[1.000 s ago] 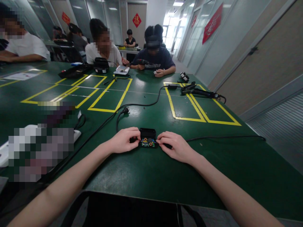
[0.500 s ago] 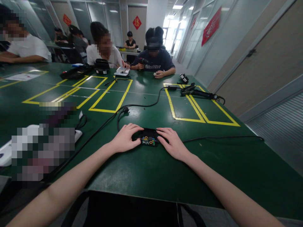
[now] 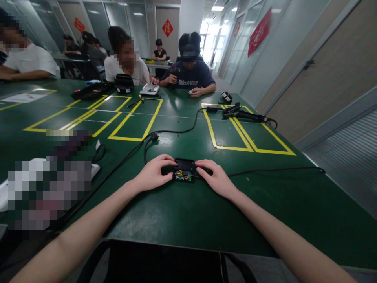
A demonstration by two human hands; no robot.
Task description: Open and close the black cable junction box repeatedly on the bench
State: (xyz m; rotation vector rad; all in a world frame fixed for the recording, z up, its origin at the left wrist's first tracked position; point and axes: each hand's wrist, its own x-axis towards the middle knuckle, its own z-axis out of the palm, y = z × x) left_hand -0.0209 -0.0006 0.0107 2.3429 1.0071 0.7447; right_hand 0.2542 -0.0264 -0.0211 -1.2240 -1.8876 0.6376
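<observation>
An opened power adapter lies on the green table in front of me, its circuit board with copper coils facing up. Behind the board stands its black plastic cover, tilted back with the inside showing. My left hand grips the left end, fingertips on the cover and thumb near the board. On the right end, my right hand pinches in the same way, fingers at the cover's edge and thumb lower down. A black cable runs off to the right from behind my right hand.
A black cord with a plug curves behind my left hand. Blurred-out items lie on a white object at left. Yellow tape rectangles mark the table. A black folded device lies far right. Co-workers sit opposite.
The cover now leans further back, with more of its inside visible between my hands. My fingers have shifted slightly on its edges. The whole view has moved a little.
</observation>
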